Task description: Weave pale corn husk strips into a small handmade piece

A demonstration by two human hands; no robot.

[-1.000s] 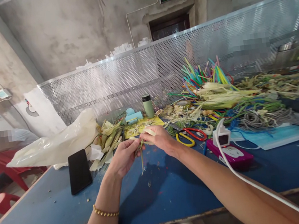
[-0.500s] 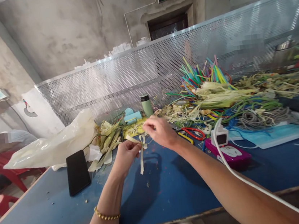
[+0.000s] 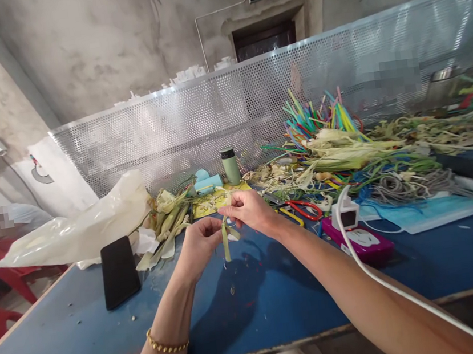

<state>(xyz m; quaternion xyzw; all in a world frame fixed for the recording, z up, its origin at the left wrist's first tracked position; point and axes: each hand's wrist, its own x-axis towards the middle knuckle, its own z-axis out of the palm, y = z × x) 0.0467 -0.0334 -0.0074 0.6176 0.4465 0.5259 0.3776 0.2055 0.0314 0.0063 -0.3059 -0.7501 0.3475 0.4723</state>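
Note:
Pinched in my left hand (image 3: 204, 243) is a narrow pale-green strip of corn husk (image 3: 226, 246), its ends hanging down over the table. My right hand (image 3: 250, 212) is closed too, thumb and fingertips pinching the upper part of this strip, close beside the left fingertips. The exact shape between the fingers is partly hidden. Behind the hands lies a yellow sheet (image 3: 202, 208) with husk scraps on it. Red-handled scissors (image 3: 307, 208) rest just right of my right hand.
A black phone (image 3: 120, 271) lies left, near husks (image 3: 169, 225) and a plastic bag (image 3: 83, 233). A green bottle (image 3: 231, 167) stands behind. To the right are colourful pipe cleaners (image 3: 319, 115), a purple box (image 3: 362, 239) with a white cable, and a blue mask (image 3: 443, 212).
My right hand has come down and left to the strip and now pinches it beside my left hand. The loop seen above the left fingers no longer shows.

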